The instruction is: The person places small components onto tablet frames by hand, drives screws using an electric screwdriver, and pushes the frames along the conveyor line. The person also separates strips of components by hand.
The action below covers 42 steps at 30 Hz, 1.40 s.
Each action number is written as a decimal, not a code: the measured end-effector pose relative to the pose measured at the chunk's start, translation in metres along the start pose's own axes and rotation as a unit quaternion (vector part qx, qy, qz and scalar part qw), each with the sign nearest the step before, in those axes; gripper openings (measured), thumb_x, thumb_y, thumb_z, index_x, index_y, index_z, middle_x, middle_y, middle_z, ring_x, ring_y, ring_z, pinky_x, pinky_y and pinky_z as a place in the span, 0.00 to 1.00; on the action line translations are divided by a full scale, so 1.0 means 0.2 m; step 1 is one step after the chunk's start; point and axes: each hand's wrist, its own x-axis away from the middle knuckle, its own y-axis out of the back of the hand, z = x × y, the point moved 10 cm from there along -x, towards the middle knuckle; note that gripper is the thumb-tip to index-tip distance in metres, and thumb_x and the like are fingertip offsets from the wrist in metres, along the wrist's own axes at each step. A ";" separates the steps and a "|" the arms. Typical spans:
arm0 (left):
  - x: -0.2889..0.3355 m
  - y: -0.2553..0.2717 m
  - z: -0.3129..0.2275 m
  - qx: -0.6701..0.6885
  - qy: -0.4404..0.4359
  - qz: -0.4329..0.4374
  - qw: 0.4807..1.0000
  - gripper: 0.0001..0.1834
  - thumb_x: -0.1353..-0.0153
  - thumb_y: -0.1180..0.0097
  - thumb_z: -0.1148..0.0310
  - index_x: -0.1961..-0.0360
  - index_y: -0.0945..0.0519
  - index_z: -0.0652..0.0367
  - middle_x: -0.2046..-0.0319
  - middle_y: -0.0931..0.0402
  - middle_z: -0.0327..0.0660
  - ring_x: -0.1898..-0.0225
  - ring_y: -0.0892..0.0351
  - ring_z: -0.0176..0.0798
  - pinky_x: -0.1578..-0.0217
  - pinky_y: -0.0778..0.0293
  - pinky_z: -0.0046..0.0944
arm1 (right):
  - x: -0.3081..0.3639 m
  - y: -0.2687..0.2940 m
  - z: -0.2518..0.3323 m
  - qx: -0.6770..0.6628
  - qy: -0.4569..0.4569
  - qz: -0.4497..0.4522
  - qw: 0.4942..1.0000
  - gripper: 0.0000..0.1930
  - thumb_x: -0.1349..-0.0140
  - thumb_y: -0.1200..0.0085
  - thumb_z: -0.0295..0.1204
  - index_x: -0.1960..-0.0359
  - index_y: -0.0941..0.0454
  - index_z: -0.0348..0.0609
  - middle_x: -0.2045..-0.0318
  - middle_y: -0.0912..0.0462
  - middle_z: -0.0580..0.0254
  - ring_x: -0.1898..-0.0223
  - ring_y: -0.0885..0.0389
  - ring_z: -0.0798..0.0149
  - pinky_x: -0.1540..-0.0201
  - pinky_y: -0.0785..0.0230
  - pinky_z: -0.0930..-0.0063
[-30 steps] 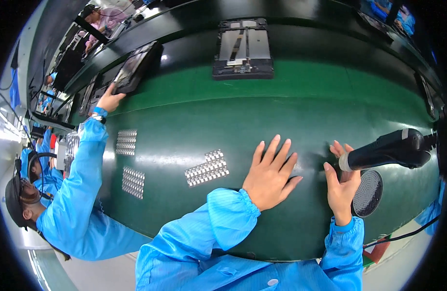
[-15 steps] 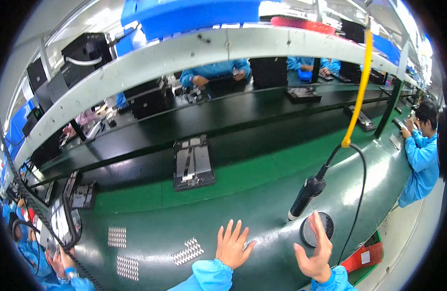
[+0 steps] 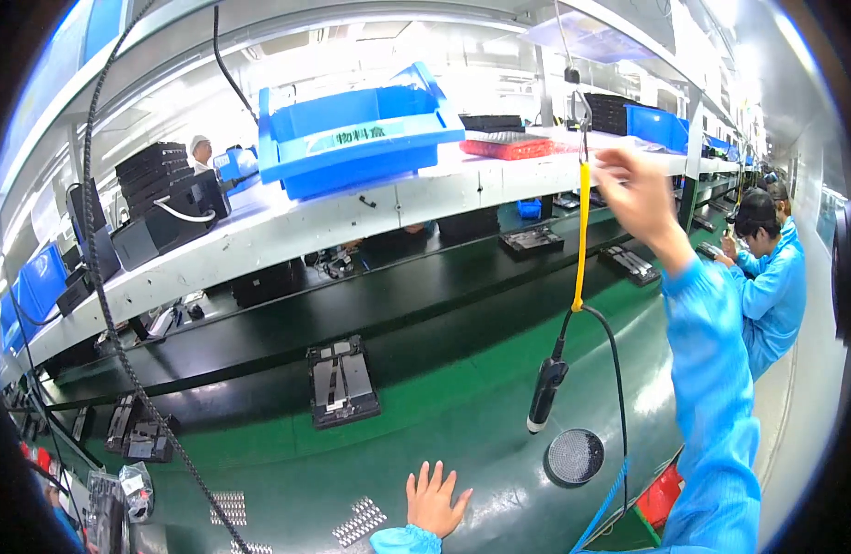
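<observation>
Yellow strap (image 3: 582, 231) easily bumped by the raised right hand (image 3: 633, 194).
If the strap is knocked, the black tool (image 3: 546, 392) hung below it could be swung into the round dish (image 3: 555, 475) nearby, and its contents spilled. The right fingers are curled and blurred; whether anything is pinched cannot be told. The left hand (image 3: 433, 503) is laid on the green table (image 3: 499, 462), fingers spread.
</observation>
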 end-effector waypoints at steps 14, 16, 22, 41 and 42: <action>0.00 0.03 -0.03 0.040 -0.005 -0.007 0.999 0.27 0.43 0.48 0.51 0.48 0.25 0.59 0.41 0.36 0.52 0.36 0.46 0.56 0.37 0.54 0.57 | -0.40 -0.60 -0.33 0.208 0.001 0.063 0.976 0.13 0.43 0.47 0.35 0.72 0.20 0.35 0.75 0.21 0.44 0.69 0.20 0.48 0.64 0.30 0.59; 0.02 0.06 -0.01 0.029 0.001 -0.015 0.999 0.26 0.43 0.48 0.52 0.49 0.25 0.60 0.42 0.35 0.52 0.37 0.44 0.56 0.38 0.52 0.57 | -0.41 -0.60 -0.34 -0.112 -0.048 0.094 0.988 0.10 0.42 0.48 0.30 0.69 0.20 0.35 0.79 0.21 0.47 0.74 0.21 0.49 0.69 0.30 0.61; 0.02 0.08 -0.03 0.023 -0.011 -0.030 0.999 0.24 0.43 0.48 0.53 0.51 0.23 0.60 0.43 0.34 0.52 0.39 0.42 0.56 0.40 0.48 0.56 | -0.38 0.19 0.08 0.042 0.087 -0.257 0.962 0.10 0.37 0.47 0.32 0.66 0.18 0.37 0.81 0.22 0.69 0.79 0.32 0.79 0.79 0.41 0.82; -0.24 0.89 0.09 0.786 0.017 -0.207 0.583 0.14 0.36 0.51 0.71 0.52 0.26 0.69 0.58 0.22 0.48 0.59 0.20 0.42 0.59 0.22 0.41 | 1.00 -0.68 1.00 -0.266 0.085 0.119 0.953 0.19 0.60 0.43 0.15 0.60 0.21 0.35 0.58 0.21 0.45 0.53 0.22 0.44 0.50 0.28 0.59; -0.23 0.87 0.13 0.783 0.032 -0.218 0.581 0.14 0.36 0.51 0.71 0.52 0.26 0.69 0.58 0.22 0.48 0.59 0.20 0.42 0.59 0.22 0.41 | 1.05 -0.74 1.03 -0.258 0.102 0.142 0.950 0.20 0.60 0.43 0.17 0.59 0.22 0.37 0.56 0.22 0.46 0.51 0.23 0.44 0.49 0.30 0.57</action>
